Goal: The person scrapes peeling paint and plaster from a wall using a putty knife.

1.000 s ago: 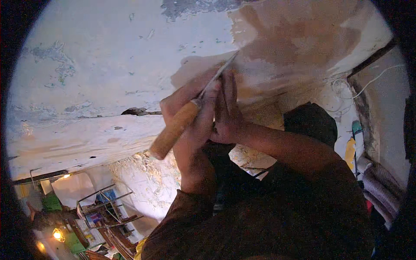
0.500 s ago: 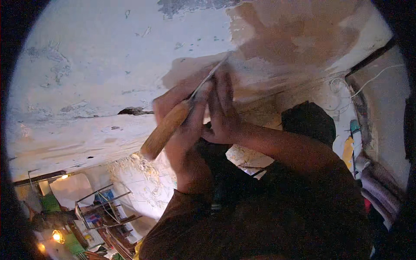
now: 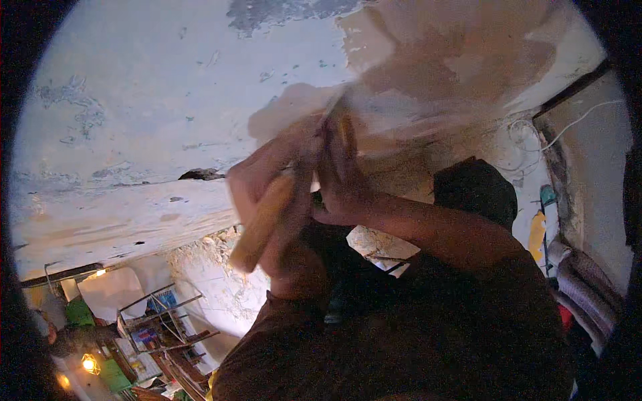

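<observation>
My left hand (image 3: 257, 177) is closed around the wooden handle of a putty knife (image 3: 264, 224), and motion smears both. The handle's butt end points down and left. Its thin blade, seen nearly edge-on, slants up and right to a pale plastered surface (image 3: 200, 87). Close beside it, my right hand (image 3: 341, 164) has its fingers bent up against the blade; some are hidden or blurred. Around the blade tip the plaster is smeared brown, and a larger damp-looking brown patch (image 3: 461, 67) spreads to the upper right.
A ledge (image 3: 120, 224) with chipped plaster runs along the left. Lower left are a metal rack (image 3: 167, 317) and a lit lamp (image 3: 90, 364). At right, a white cable (image 3: 578, 127) hangs above rolled grey fabric (image 3: 585, 287). A dark rounded shape (image 3: 475, 187) is beside my right forearm.
The putty knife's handle has swung down and slightly right, standing steeper. My left hand has shifted with it. My right hand stays at the blade, nearly in place.
</observation>
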The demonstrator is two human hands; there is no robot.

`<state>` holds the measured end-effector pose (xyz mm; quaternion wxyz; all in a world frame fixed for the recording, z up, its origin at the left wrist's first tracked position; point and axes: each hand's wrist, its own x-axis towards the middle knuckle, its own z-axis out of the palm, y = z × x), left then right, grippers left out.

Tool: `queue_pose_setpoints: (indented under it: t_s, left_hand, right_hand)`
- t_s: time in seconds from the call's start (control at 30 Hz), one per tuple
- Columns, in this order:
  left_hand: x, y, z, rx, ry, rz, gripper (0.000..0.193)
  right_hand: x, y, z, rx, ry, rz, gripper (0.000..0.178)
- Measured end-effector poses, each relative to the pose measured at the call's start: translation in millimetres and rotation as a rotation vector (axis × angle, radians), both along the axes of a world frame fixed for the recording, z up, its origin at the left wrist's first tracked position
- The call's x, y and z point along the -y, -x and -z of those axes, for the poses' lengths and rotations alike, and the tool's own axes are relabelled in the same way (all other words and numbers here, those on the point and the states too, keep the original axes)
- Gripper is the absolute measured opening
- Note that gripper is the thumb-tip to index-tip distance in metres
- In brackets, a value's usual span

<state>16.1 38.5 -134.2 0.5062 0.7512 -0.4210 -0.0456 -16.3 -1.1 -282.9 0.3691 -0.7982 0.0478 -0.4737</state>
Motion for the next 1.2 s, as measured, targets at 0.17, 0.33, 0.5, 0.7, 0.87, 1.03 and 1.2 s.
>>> queue_pose_setpoints:
  t_s: [0.17,0.33,0.5,0.7,0.87,1.03,1.2]
  left_hand:
    - [-7.1,-10.8,13.3,0.108,0.025,0.039,0.024]
    - [-10.9,-26.2,31.8,0.212,0.019,0.089,0.024]
    - [-12.2,-30.8,31.6,0.225,0.041,0.098,0.025]
    - [-7.7,-27.9,34.6,0.24,0.008,0.103,0.026]
    - [-5.4,-23.4,35.0,0.236,0.021,0.12,0.026]
    - [-8.2,-23.5,34.1,0.215,0.023,0.101,0.026]
    - [-7.5,-22.2,36.9,0.226,0.017,0.093,0.026]
  right_hand:
    - [1.2,1.2,-3.8,0.121,0.057,0.015,0.088]
    - [-6.1,-2.3,-2.7,0.126,0.048,0.043,0.087]
    - [-3.1,4.6,-2.0,0.104,0.017,0.06,0.087]
    - [-7.9,4.3,-1.2,0.056,0.046,0.045,0.085]
    - [-7.2,6.9,1.3,-0.075,0.277,0.22,0.09]
    - [-4.5,3.6,-0.1,0.091,0.068,0.113,0.08]
    - [-10.1,-3.0,2.8,0.122,0.046,0.19,0.077]
